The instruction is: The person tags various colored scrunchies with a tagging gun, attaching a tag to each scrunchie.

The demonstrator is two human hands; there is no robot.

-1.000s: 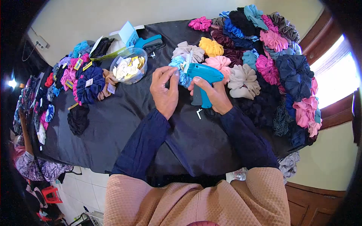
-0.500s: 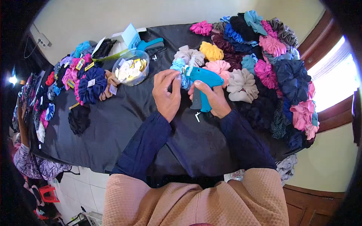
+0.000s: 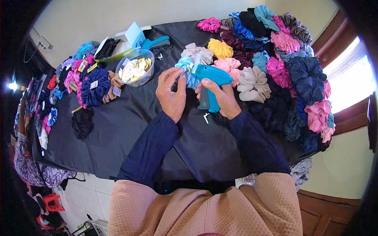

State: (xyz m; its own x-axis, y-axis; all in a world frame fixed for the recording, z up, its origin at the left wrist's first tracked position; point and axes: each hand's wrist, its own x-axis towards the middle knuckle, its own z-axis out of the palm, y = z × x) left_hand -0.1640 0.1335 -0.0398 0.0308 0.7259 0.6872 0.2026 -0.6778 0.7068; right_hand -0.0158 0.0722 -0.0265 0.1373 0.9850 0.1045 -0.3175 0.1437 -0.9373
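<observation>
My right hand [image 3: 221, 97] grips a teal tagging gun [image 3: 209, 80] by its handle, nose pointing left. A strip of white plastic fasteners [image 3: 194, 62] sticks up from the gun's top. My left hand [image 3: 171, 93] pinches a light blue scrunchie [image 3: 187, 70] against the gun's nose. Both hands hover above a table covered in black cloth [image 3: 118, 129]. A small white fastener piece [image 3: 206, 117] lies on the cloth just below the gun.
A heap of untagged scrunchies [image 3: 275, 59] fills the table's right side. Tagged scrunchies [image 3: 88, 84] lie at the left. A clear bowl of paper tags [image 3: 135, 67], a second teal tagging gun [image 3: 155, 42] and a small box [image 3: 132, 36] stand at the back.
The hands and gun have stayed together with only slight shifts; the view itself wobbled down and back up. Grip on the gun and scrunchie is unchanged.
</observation>
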